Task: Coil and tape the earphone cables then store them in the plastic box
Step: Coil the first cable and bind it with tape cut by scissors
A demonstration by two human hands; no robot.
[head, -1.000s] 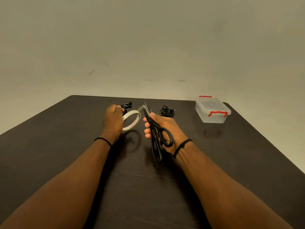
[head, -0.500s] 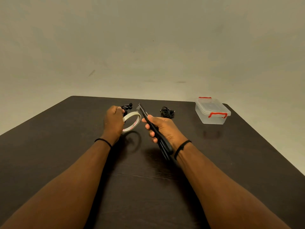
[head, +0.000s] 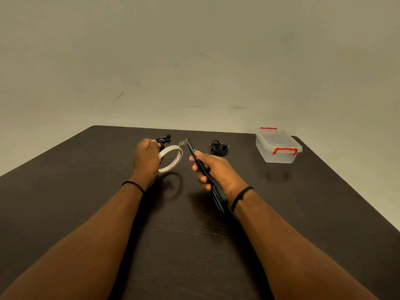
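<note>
My left hand (head: 146,158) is closed around a coiled black earphone cable (head: 163,140) and a roll of clear tape (head: 172,159) held above the dark table (head: 86,191). A short strip of tape (head: 183,143) stretches from the roll toward the scissors. My right hand (head: 216,172) grips black scissors (head: 199,163), blades closed and pointing up-left, with the tips at the strip. A second black earphone bundle (head: 219,147) lies on the table behind my right hand. The clear plastic box (head: 278,146) with red latches stands at the far right, lid on.
The table's far edge runs just behind the earphones and box, with a plain wall beyond. The right edge slants down past the box. A black band sits on each wrist.
The scissors have turned edge-on and their blades have closed at the tape strip. My right hand has dropped slightly. The left hand has stayed put.
</note>
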